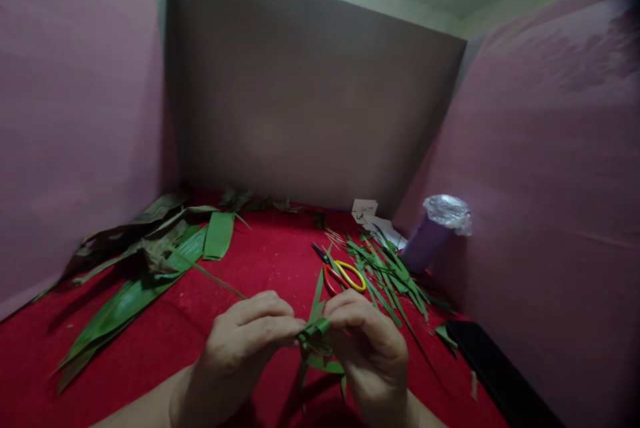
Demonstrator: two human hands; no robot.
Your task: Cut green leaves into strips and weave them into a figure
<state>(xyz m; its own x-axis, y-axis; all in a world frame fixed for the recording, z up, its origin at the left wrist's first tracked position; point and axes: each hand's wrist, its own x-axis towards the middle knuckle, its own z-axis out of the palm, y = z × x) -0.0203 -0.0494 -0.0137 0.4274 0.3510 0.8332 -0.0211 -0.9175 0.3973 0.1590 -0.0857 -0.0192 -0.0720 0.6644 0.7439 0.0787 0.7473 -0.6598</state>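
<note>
Low in the middle of the view, my left hand (247, 341) and my right hand (367, 341) meet over a red cloth (270, 261). Both pinch a small folded piece of green leaf strip (315, 335) between their fingertips. Loose ends of the strip stick up toward the scissors and hang down below the hands. Both hands have their fingers curled closed round the folded leaf.
Scissors with one red and one yellow handle (343, 275) lie just beyond the hands. A heap of cut green strips (390, 275) lies to their right. Long whole leaves (135, 268) are piled at the left. A purple cup with a plastic cover (433, 231) leans at the right wall, a black flat object (495, 368) below it.
</note>
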